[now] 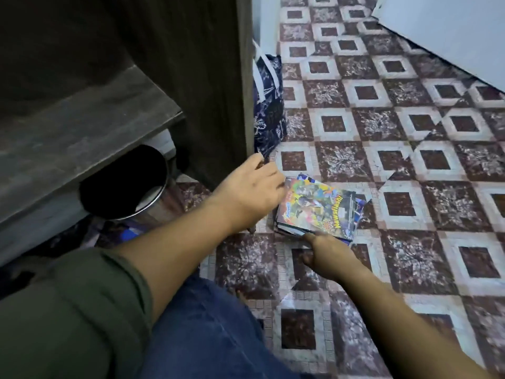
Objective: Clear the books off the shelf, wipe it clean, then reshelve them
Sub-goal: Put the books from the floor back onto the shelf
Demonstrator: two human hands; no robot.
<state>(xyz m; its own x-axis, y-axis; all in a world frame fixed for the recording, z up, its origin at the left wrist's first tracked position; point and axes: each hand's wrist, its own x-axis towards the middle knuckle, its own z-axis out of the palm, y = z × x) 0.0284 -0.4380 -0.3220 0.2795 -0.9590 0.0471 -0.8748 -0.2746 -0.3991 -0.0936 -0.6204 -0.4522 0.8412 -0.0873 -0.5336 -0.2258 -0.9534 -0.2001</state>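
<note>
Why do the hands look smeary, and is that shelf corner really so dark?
Head view: the left hand and right hand are motion-blurred by the books; the shelf lies in dim shadow; the tiled floor is brighter, its lines slightly bowed by the wide-angle lens.

The floor (pixel 410 269) is tiled in maroon and white squares, some with a pale leaf pattern; a small stack of books (pixel 317 209) lies flat on it, a bright cartoon cover on top, near the corner of the dark wooden unit; a dark blue patterned bag (pixel 269 110) stands on the tiles against that unit's side panel, apart from the books; a round metal bin (pixel 123 184) sits under the grey wood-grain shelf (pixel 82 127).
</note>
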